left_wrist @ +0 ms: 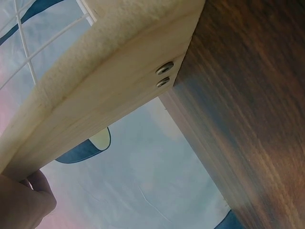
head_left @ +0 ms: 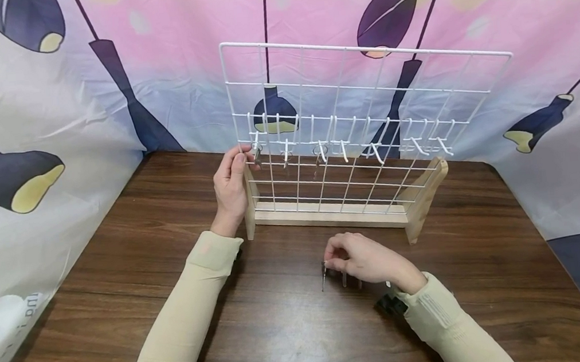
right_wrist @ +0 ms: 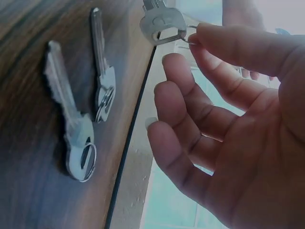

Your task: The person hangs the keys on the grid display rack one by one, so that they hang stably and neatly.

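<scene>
My right hand (head_left: 364, 258) pinches the small ring of a metal key (right_wrist: 159, 23) between thumb and forefinger, and the key hangs just over the table. Under that hand lie two more keys, one key (right_wrist: 71, 124) and a second key (right_wrist: 102, 76), each with its own ring. My left hand (head_left: 230, 183) grips the left side of a white wire grid rack (head_left: 315, 173), at the top of its wooden side post (left_wrist: 105, 81). Close to its fingertips a key (head_left: 257, 154) hangs on the leftmost hook; two further hooks also carry keys (head_left: 286, 156).
Several white hooks (head_left: 374, 152) to the right along the rack's crossbar hold nothing. A wooden base bar (head_left: 324, 215) and right side post (head_left: 426, 200) support the grid on the brown table (head_left: 282, 331). Patterned cloth (head_left: 180, 52) hangs behind and at both sides.
</scene>
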A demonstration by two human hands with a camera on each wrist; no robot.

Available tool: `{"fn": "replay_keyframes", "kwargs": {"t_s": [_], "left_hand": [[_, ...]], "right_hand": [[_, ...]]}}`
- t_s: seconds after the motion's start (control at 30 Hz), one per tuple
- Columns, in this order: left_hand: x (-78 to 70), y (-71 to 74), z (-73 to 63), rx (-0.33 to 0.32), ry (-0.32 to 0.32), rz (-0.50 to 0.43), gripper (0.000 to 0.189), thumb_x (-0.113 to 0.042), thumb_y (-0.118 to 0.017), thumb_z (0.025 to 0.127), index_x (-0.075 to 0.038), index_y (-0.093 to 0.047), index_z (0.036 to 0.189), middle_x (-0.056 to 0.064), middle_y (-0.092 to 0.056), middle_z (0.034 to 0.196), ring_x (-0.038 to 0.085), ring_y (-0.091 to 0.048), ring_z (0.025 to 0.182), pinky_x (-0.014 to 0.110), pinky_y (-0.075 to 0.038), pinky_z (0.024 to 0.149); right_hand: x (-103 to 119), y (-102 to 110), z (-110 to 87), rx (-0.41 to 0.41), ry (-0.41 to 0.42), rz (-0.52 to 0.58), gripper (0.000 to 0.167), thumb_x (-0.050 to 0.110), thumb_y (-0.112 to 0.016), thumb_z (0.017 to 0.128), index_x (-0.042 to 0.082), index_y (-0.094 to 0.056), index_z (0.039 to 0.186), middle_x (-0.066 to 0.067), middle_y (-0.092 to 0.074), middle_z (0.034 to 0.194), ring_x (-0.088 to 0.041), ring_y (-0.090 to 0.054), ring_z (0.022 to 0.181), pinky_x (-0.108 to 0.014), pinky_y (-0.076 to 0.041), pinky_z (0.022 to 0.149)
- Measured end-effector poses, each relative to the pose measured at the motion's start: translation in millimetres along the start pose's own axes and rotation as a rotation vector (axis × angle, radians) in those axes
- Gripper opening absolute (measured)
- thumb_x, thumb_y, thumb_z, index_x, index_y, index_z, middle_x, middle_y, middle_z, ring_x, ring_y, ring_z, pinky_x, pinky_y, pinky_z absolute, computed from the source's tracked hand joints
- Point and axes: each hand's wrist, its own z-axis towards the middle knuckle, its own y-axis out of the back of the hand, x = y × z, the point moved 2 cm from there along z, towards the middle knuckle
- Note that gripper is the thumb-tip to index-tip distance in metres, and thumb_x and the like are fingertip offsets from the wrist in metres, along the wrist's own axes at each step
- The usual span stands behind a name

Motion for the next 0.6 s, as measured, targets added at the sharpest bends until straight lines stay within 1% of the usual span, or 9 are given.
{"fn": "replay_keyframes", "kwargs": {"t_s": [0.13, 0.27, 0.33, 0.43, 0.5, 0.6], "left_hand": [[-0.5, -0.1, 0.1, -0.001, -0.001, 0.006, 0.033, -0.010, -0.044, 0.103, 0.021, -0.052, 0.112, 0.004, -0.061, 0.091, 0.019, -0.062, 0.080, 0.031, -0.056, 0.075], [-0.3, 0.1, 0.1, 0.000, -0.003, 0.001, 0.031, -0.010, -0.044, 0.103, 0.017, -0.055, 0.111, 0.005, -0.061, 0.092, 0.021, -0.062, 0.081, 0.031, -0.056, 0.075], [-0.1, 0.0, -0.1, -0.003, -0.001, -0.001, 0.029, -0.010, -0.044, 0.103, 0.015, -0.057, 0.112, 0.008, -0.061, 0.092, 0.028, -0.061, 0.082, 0.032, -0.057, 0.075], [-0.1, 0.0, -0.4, -0.008, 0.003, -0.004, 0.027, -0.010, -0.045, 0.103, 0.011, -0.060, 0.111, 0.010, -0.061, 0.092, 0.035, -0.059, 0.084, 0.033, -0.057, 0.075], [-0.7, 0.0, -0.4, -0.008, 0.005, -0.003, 0.028, -0.010, -0.045, 0.103, 0.012, -0.059, 0.111, 0.009, -0.061, 0.092, 0.035, -0.059, 0.084, 0.034, -0.057, 0.075], [-1.1, -0.1, -0.3, -0.004, 0.006, -0.001, 0.028, -0.010, -0.045, 0.103, 0.012, -0.059, 0.111, 0.006, -0.061, 0.092, 0.026, -0.061, 0.084, 0.034, -0.057, 0.076]], "right_hand": [[2.4, 2.7, -1.0, -0.020, 0.025, 0.027, 0.006, 0.020, -0.064, 0.095, 0.022, -0.063, 0.089, 0.012, -0.057, 0.081, -0.006, -0.052, 0.070, -0.025, -0.049, 0.064], [6.2, 7.9, -2.4, -0.066, 0.000, 0.107, 0.005, 0.023, -0.064, 0.095, 0.022, -0.064, 0.091, 0.010, -0.059, 0.082, -0.008, -0.055, 0.073, -0.026, -0.051, 0.064], [8.4, 10.9, -2.9, -0.100, -0.019, 0.161, 0.004, 0.024, -0.065, 0.095, 0.022, -0.064, 0.092, 0.009, -0.060, 0.084, -0.010, -0.057, 0.075, -0.026, -0.051, 0.065], [10.6, 14.5, -2.9, -0.153, -0.038, 0.224, 0.005, 0.027, -0.065, 0.095, 0.022, -0.065, 0.094, 0.008, -0.062, 0.087, -0.011, -0.058, 0.078, -0.027, -0.052, 0.067], [11.5, 16.6, -2.6, -0.189, -0.048, 0.244, 0.005, 0.028, -0.065, 0.095, 0.023, -0.065, 0.095, 0.008, -0.063, 0.089, -0.012, -0.059, 0.081, -0.028, -0.053, 0.070], [13.1, 20.0, -2.1, -0.254, -0.064, 0.273, 0.006, 0.030, -0.065, 0.094, 0.024, -0.066, 0.096, 0.008, -0.064, 0.092, -0.013, -0.060, 0.084, -0.030, -0.053, 0.073]]}}
